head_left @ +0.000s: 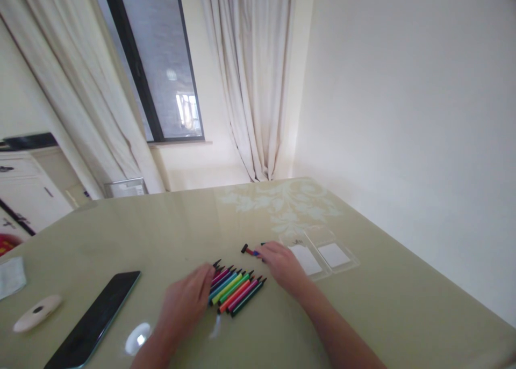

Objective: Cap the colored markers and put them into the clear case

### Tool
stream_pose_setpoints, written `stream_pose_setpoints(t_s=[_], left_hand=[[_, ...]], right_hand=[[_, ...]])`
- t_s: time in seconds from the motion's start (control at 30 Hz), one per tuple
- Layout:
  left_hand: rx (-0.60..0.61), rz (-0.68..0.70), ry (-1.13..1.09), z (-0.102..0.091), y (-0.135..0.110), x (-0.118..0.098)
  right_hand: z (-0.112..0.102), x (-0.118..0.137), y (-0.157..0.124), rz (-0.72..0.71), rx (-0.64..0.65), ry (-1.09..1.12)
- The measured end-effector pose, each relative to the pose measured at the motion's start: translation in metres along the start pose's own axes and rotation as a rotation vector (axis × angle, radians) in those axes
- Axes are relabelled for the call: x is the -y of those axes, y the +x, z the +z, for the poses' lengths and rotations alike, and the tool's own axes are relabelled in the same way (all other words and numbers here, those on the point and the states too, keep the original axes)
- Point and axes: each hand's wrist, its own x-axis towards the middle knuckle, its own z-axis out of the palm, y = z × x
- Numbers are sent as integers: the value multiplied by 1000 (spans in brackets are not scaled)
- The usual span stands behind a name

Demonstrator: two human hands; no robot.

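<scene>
Felt-tip pens in several colours (pixel 235 292) lie side by side in a slanted row, their dark pointed ends facing away from me. At the left end of this row is my left hand (pixel 188 298), its fingers pressed together around a pen mostly hidden by them; a dark tip shows just past the fingertips. Farther off and to the right, my right hand (pixel 281 262) has its fingers closed over a few loose pens. Among these, a red pen (pixel 250 251) with a black end and a bit of blue stick out. How many it grips is hidden.
Right of my right hand lies an open clear plastic case (pixel 323 273) with white cards (pixel 334 255). To the left are a black phone-like slab (pixel 94 318), a pale oval object (pixel 38 313) and a folded white cloth or tissue (pixel 11 277). A wall borders the table (pixel 173 224) on the right.
</scene>
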Motion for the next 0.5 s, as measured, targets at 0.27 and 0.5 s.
stream_pose_setpoints(t_s=[0.27,0.5], left_hand=[[-82,-158,46,4,10,51],[-121,5,-2,10,5,12]], right_hand=[[-3,-11,0,288,30,-93],[23,11,9,229,107,-208]])
